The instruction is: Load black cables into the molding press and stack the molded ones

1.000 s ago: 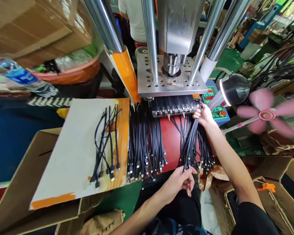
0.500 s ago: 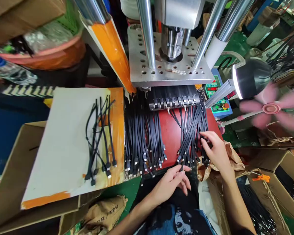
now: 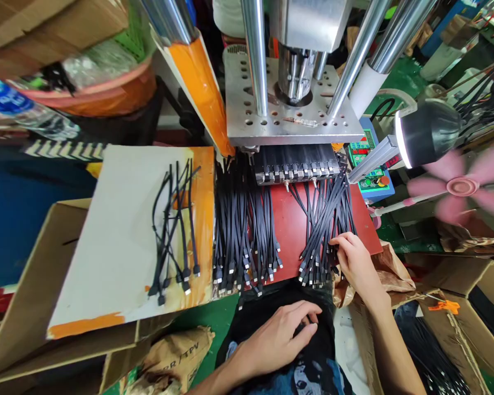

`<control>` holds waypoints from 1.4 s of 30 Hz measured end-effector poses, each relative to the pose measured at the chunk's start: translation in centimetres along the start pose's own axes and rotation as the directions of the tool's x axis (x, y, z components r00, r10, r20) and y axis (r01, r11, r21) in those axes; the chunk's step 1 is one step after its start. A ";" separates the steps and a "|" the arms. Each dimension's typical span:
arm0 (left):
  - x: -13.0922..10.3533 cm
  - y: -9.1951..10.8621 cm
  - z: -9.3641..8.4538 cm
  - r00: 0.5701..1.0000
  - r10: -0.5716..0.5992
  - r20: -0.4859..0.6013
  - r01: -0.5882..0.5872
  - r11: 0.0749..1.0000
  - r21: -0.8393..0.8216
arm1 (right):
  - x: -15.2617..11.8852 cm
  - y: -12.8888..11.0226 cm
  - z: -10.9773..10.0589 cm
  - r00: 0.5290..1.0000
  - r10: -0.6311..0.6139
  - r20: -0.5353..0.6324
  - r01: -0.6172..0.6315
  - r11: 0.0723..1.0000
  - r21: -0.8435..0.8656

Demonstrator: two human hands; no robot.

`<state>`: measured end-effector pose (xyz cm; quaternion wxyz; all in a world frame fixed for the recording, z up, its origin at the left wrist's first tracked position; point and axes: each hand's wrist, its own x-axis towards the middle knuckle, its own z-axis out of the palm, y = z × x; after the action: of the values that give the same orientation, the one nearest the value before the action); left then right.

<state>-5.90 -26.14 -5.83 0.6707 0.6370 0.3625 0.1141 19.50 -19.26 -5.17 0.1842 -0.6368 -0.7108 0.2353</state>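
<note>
Head view: right hand [image 3: 357, 270], fingers bent, grip unclear, seems to tidy black cables [image 3: 321, 230] on the red bench [image 3: 288, 233]; left hand [image 3: 280, 339] is half-open, empty. Separating strands calls for a light pinch.

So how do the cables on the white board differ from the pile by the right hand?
The board cables are few, with gaps between; the right pile is many, crowded together. The board cables lie away from both hands, while the right pile has the right hand at its edge. Both are black, with small plugs at the ends nearest the person.
</note>
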 end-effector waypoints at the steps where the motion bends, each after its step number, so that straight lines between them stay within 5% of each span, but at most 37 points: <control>1: 0.4 -0.5 0.1 1.000 -0.024 0.017 0.024 1.000 -0.018 | -0.3 -0.2 -0.2 1.000 -0.002 0.022 0.002 1.000 0.002; 5: 3.0 -3.4 1.4 0.985 -0.171 0.027 0.171 0.935 -0.311 | -1.2 -0.7 -1.2 0.993 -0.036 0.114 0.031 0.998 0.047; 10: 5.7 -4.8 2.5 0.974 -0.201 0.109 0.211 0.609 -0.765 | -2.0 0.4 -2.4 0.999 0.027 0.026 -0.029 0.997 0.073; 15: 6.9 -3.9 2.7 0.960 -0.203 0.193 0.255 0.347 -0.902 | -1.5 1.6 -1.3 0.997 0.073 -0.038 -0.075 0.995 -0.065; 22: 7.9 -3.0 3.2 0.966 -0.225 0.130 0.177 0.201 -0.964 | -0.8 1.2 -0.4 0.996 0.076 -0.041 -0.080 0.993 -0.088; 27: 7.9 -2.6 2.6 0.966 -0.209 0.152 0.197 0.219 -0.956 | -1.5 1.0 -1.4 0.998 0.053 0.039 -0.053 0.999 -0.013; 35: 5.3 -3.2 1.7 0.967 -0.184 0.173 0.232 0.375 -0.897 | -2.7 1.7 -2.7 0.991 0.086 0.106 -0.098 0.988 0.116; 42: 4.9 -3.3 1.3 0.984 -0.175 -0.017 0.104 0.656 -0.747 | -5.6 5.3 -3.0 0.919 0.296 -0.261 -0.259 0.951 0.168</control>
<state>-2.64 -24.67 -10.64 0.8621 0.2730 0.3612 0.2277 26.21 -24.10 -5.57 0.2897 -0.7450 -0.5626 0.2112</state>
